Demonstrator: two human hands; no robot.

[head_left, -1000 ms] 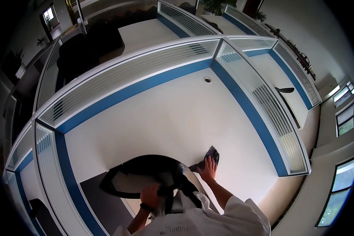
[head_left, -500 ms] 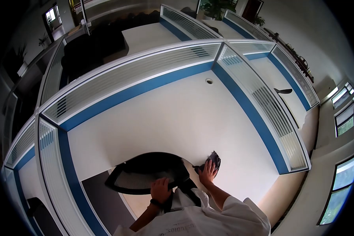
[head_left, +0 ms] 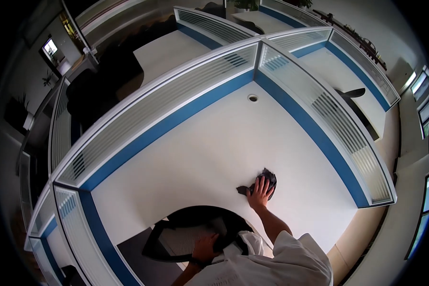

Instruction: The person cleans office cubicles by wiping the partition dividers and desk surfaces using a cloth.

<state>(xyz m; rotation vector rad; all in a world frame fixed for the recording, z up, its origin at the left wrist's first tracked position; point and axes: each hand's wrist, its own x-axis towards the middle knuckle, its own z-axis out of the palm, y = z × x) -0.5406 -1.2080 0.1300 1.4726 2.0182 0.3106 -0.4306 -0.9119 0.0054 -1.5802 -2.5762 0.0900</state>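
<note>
Dark cloth point(head_left: 269, 173), crumpled, lies on the white desktop point(head_left: 190, 152) beneath the fingers of the right hand point(head_left: 260, 194); these are extended and slightly spread, palm down, flat upon the fabric. One ragged portion shows beyond the fingertips and at their right side, another projects left of the thumb. To the left of these fingers and nearer the body, the left hand point(head_left: 206, 246) rests on the black mesh chair back point(head_left: 176, 238); whether its fingers grip or merely lie there cannot be told in the shade. Well ahead of the right fingertips, a round cable hole point(head_left: 253, 98) opens near the desktop's far corner, bounded by the blue-banded right partition point(head_left: 310, 133) and back partition point(head_left: 176, 109). Farthest, past the right partition, stands a neighbouring white desk point(head_left: 338, 71).
</note>
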